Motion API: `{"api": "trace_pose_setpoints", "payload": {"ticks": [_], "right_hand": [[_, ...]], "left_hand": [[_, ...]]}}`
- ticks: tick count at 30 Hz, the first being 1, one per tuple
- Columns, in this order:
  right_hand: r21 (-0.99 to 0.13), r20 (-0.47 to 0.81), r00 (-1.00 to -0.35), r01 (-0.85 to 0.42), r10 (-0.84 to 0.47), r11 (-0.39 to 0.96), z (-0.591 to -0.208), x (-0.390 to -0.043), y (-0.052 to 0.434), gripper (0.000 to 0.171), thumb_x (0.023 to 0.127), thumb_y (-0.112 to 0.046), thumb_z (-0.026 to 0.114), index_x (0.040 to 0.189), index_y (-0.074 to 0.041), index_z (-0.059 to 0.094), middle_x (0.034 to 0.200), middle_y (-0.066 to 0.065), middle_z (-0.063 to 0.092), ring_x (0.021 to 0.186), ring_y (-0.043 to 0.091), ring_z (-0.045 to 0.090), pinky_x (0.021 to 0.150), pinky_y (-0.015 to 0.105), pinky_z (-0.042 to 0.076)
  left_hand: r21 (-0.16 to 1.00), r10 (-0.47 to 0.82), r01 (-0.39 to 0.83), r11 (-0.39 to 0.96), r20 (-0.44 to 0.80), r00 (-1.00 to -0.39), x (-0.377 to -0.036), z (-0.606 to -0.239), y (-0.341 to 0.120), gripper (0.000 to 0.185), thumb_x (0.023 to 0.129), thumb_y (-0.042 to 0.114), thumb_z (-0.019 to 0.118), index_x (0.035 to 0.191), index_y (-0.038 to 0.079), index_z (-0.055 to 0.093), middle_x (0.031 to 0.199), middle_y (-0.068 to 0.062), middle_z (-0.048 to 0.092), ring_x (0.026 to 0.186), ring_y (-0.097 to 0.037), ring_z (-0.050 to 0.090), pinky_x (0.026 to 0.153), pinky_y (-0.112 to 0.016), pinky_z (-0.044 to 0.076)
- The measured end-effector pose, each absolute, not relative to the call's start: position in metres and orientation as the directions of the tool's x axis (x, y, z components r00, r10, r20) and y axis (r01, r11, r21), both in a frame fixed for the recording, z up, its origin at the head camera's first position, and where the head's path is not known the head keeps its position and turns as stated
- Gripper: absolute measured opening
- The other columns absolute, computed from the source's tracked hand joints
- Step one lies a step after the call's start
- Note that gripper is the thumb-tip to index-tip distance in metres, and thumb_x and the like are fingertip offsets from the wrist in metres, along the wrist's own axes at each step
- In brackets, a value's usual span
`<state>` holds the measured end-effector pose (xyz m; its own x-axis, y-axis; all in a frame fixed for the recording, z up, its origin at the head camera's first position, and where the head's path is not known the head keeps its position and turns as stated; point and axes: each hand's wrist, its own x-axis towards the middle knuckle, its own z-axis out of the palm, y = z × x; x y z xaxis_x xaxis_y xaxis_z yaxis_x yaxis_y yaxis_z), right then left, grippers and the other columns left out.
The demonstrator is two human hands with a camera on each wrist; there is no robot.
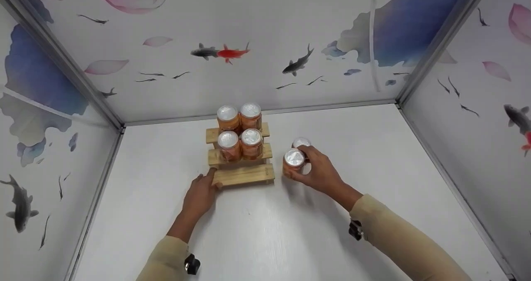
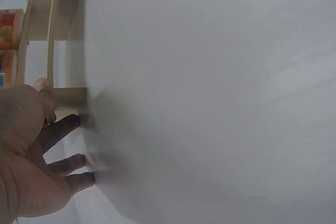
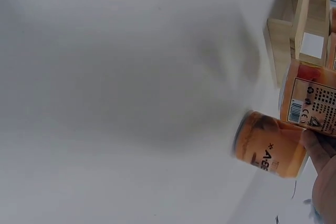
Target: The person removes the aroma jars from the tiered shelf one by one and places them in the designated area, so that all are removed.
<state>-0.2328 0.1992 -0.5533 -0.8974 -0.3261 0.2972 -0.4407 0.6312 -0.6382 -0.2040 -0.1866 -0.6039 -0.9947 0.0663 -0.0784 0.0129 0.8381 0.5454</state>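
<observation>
A three-step wooden rack [image 1: 244, 175] stands on the white table, its lowest step bare. My left hand [image 1: 201, 194] grips the left end of that step, thumb over the board; in the left wrist view the other fingers of the left hand [image 2: 37, 166] reach down to the table. Right of the rack, my right hand [image 1: 321, 171] holds an orange can [image 1: 293, 161] with a silver lid, upright between thumb and fingers. Its printed label with a barcode faces the right wrist camera. Just behind it is a second orange can [image 3: 270, 145], partly hidden in the head view.
Two orange cans stand on the middle step, including a front left can [image 1: 229, 146], and two on the top step, including a back right can [image 1: 251, 115]. A back wall [image 1: 257, 86] with painted fish rises close behind the rack. Side walls flank the table [image 1: 257, 235].
</observation>
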Motion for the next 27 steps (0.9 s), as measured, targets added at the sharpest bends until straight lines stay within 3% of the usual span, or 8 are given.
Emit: {"api": "trace_pose_setpoints", "payload": {"ticks": [8,21,27], "right_hand": [[-0.625,0.310,-0.903,-0.430,-0.299,0.651,-0.559,-0.233,0.222,0.075,0.087,-0.024,0.098,0.145,0.004,0.059,0.129,0.018,0.071,0.115,0.033,0.076,0.093,0.053,0.067],[-0.612,0.299,-0.920,-0.389,-0.254,0.689,-0.566,-0.236,0.257,0.074,0.087,-0.023,0.098,0.143,0.005,0.059,0.130,0.020,0.071,0.116,0.035,0.075,0.095,0.054,0.066],[-0.621,0.256,-0.948,-0.312,-0.190,0.719,-0.573,-0.246,0.273,0.074,0.088,-0.019,0.096,0.145,0.008,0.056,0.134,0.025,0.069,0.122,0.039,0.073,0.099,0.054,0.065]], "left_hand": [[0.556,0.055,-0.014,0.831,-0.108,-0.993,-0.205,-0.601,-0.185,0.062,0.113,0.030,0.062,0.168,0.007,0.044,0.163,-0.022,0.058,0.157,-0.056,0.045,0.124,-0.071,0.042],[0.564,0.047,-0.032,0.825,-0.125,-0.991,-0.205,-0.601,-0.185,0.063,0.114,0.030,0.062,0.169,0.007,0.043,0.165,-0.021,0.056,0.158,-0.054,0.043,0.126,-0.069,0.040],[0.568,0.043,-0.042,0.822,-0.135,-0.990,-0.205,-0.600,-0.185,0.063,0.113,0.030,0.062,0.169,0.009,0.043,0.162,-0.023,0.059,0.159,-0.055,0.043,0.125,-0.071,0.041]]}}
